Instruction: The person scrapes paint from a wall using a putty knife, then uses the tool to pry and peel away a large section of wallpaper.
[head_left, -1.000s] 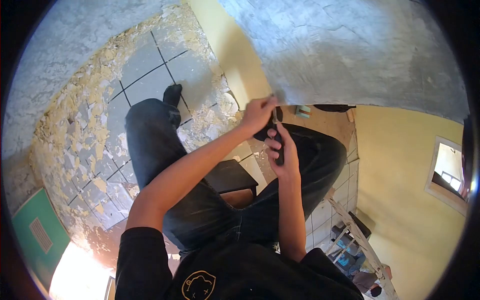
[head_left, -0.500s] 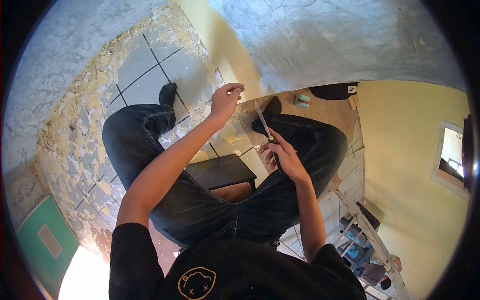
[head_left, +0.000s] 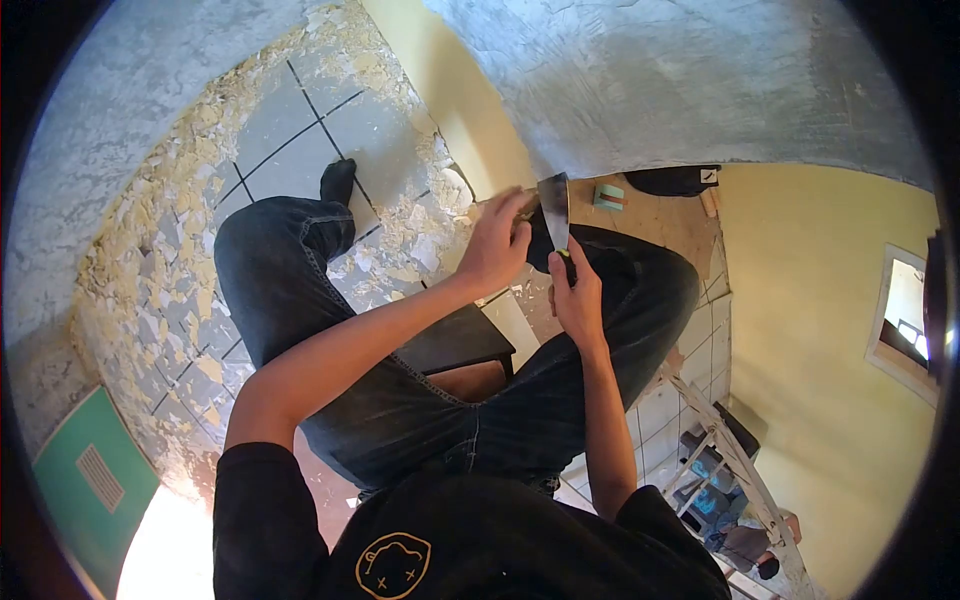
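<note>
Pointing lengthwise toward the gray wall's edge (head_left: 660,152), the scraper (head_left: 561,234) is grasped by the right hand (head_left: 579,300), the left hand (head_left: 495,247) held beside the blade (head_left: 556,208), grip unclear.

The scraper (head_left: 560,232) has a silvery blade (head_left: 555,205) and a black handle (head_left: 570,268) banded yellow-green. The shirt (head_left: 460,530) is black with a yellow-outlined emblem (head_left: 395,565), the jeans (head_left: 390,440) dark blue. Grey tiles (head_left: 285,125) show black grid lines; the flakes (head_left: 190,290) are cream and yellow.
</note>
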